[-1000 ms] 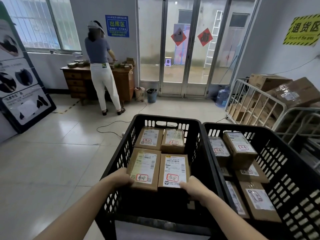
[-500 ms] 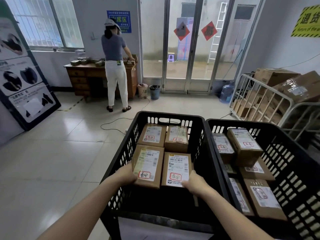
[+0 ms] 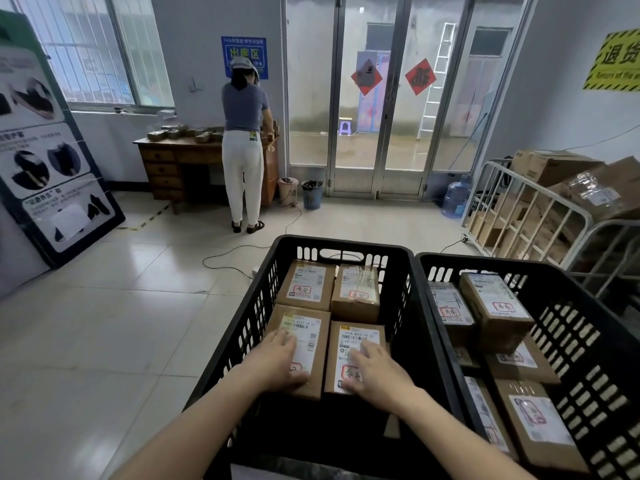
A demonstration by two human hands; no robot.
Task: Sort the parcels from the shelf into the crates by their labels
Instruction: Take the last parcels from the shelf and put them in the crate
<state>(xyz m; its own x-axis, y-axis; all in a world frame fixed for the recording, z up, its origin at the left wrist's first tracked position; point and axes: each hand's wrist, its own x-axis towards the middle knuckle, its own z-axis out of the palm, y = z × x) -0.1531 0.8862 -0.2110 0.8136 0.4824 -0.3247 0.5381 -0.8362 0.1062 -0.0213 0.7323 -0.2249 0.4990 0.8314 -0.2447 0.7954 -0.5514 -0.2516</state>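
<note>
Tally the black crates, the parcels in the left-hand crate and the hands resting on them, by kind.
Black crates: 2, left crate and right crate
Parcels in the left crate: 4, far-left parcel, far-right parcel, near-left parcel, near-right parcel
Hands on those parcels: 2, left hand and right hand
Total: 8

The left hand hides most of the red stamp on the near-left parcel.

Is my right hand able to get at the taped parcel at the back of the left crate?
Probably yes. The right hand lies flat on the near parcel; the taped parcel sits just behind it in the same crate, its top uncovered and nothing between them.
</note>
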